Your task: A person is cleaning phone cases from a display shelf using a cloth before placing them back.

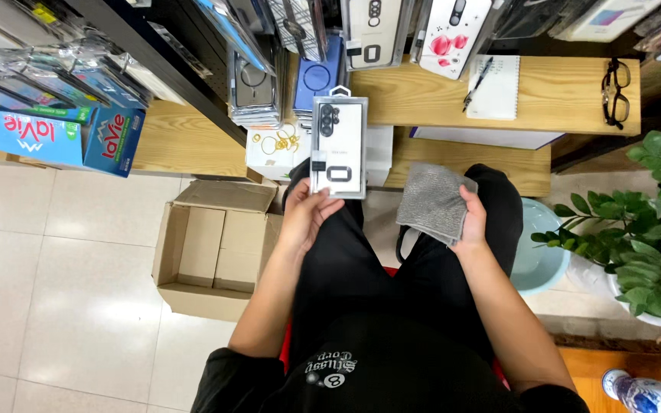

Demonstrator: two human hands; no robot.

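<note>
two bare hands over a seated lap in black trousers. left hand (305, 216): fingers closed on the bottom edge of a clear rectangular phone-case package with a pale card insert (339, 145), held upright above the hand. right hand (471, 223): gripping the right edge of a grey square cloth (432, 202), which hangs just left of it, well apart from the package. left of the left hand: open brown cardboard box (212, 256) on the tiled floor. above the right hand: light wooden shelf (560, 95) bearing a white notepad (494, 86) and black-framed glasses (614, 92). right of the right hand: green leafy potted plant (656, 222).
</note>
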